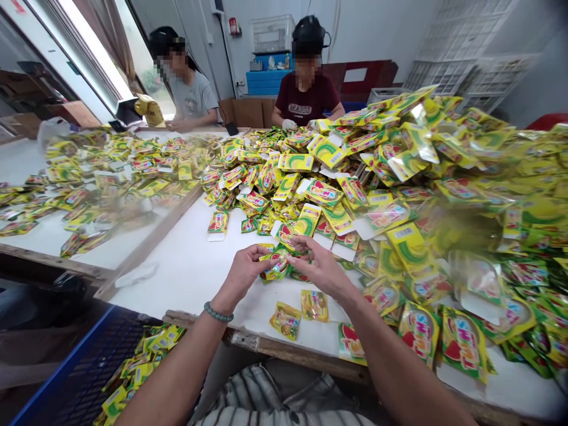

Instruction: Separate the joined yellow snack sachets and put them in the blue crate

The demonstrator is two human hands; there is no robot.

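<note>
My left hand (245,269), with a beaded bracelet at the wrist, pinches the left side of a small shiny green-and-yellow candy packet (277,267) just above the white table. On the packet's right side rests the thumb of my right hand (320,267); its index finger arches above, and its other fingers are partly hidden. Two small yellow packets, one (285,319) nearer me and another (315,305) beside it, lie below my hands. Just beyond them stands the heap of yellow printed boxes (306,220), some with white flaps open.
Larger flat pouches (464,343) lie along the table's front right. A wooden divider (153,236) crosses the table at left. Below it, a blue crate (75,367) holds more packets. Two people sit across the table, one in a maroon shirt (306,97), the other in grey (193,94).
</note>
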